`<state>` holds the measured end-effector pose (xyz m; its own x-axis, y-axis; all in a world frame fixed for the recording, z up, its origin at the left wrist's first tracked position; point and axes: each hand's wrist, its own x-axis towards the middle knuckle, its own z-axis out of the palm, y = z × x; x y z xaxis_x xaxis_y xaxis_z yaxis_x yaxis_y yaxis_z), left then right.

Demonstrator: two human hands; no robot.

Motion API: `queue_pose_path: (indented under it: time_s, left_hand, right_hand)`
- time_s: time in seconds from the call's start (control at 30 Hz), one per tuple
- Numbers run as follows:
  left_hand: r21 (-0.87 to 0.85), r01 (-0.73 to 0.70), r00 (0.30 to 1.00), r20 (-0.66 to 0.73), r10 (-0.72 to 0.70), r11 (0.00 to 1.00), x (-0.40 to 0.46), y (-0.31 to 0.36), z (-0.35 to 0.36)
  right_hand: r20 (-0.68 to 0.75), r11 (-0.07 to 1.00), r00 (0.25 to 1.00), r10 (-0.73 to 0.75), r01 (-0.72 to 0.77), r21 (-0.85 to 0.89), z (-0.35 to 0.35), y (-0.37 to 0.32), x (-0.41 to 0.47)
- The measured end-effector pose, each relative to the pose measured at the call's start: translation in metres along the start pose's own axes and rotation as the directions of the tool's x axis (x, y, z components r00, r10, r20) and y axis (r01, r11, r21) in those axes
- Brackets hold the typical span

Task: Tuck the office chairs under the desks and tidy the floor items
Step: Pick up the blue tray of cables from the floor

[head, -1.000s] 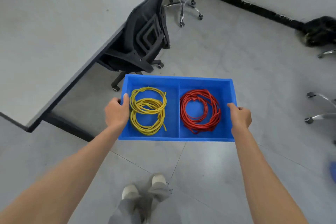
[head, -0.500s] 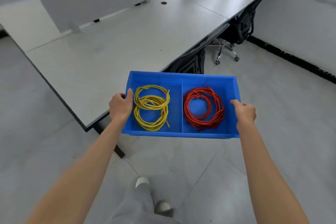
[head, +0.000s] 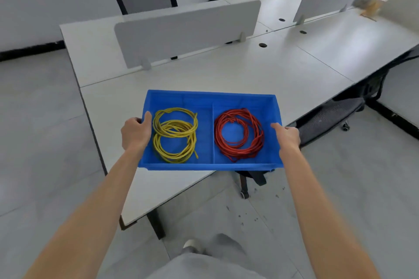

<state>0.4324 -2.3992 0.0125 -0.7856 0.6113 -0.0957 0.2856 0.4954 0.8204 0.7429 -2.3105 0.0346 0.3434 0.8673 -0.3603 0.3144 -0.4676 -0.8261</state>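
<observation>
Blue bin (head: 210, 166) up off the floor, left hand (head: 135, 133) and right hand (head: 288, 137) gripping its end walls over the desk (head: 226, 72) corner. Yellow coil (head: 175, 135) left compartment, red coil (head: 238, 135) right. Nearest chair (head: 326, 118) looks tucked; setting the bin down remains.

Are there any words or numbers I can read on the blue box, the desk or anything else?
None: no words or numbers show on the blue box, the yellow cable, the red cable or the desk.
The small packet at the desk's far corner is too blurred to read.
</observation>
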Motion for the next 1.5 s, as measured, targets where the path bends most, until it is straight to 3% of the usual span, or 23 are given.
queue_pose_path:
  time_s: [0.27, 0.5, 0.8, 1.13, 1.5]
  left_hand:
    - [-0.068, 0.144, 0.977, -0.151, -0.152, 0.987, 0.091, -0.009, 0.010]
    - [-0.109, 0.318, 0.896, -0.289, -0.336, 0.942, 0.151, -0.008, 0.022]
    - [0.047, 0.398, 0.855, -0.382, -0.352, 0.916, 0.220, -0.016, 0.019]
    - [0.171, 0.413, 0.882, -0.321, -0.346, 0.895, 0.303, -0.033, 0.016]
    - [0.130, 0.391, 0.886, -0.320, -0.335, 0.911, 0.347, -0.040, 0.024]
  right_hand:
    - [0.169, 0.988, 0.982, -0.084, 0.104, -0.112, 0.118, -0.085, 0.091]
    - [0.398, 0.952, 0.909, -0.124, 0.221, -0.209, 0.222, -0.153, 0.155]
    - [0.559, 0.873, 0.809, -0.183, 0.395, -0.287, 0.322, -0.191, 0.191]
    - [0.556, 0.896, 0.818, -0.144, 0.347, -0.277, 0.386, -0.197, 0.210]
    - [0.525, 0.897, 0.840, -0.133, 0.327, -0.296, 0.421, -0.197, 0.224]
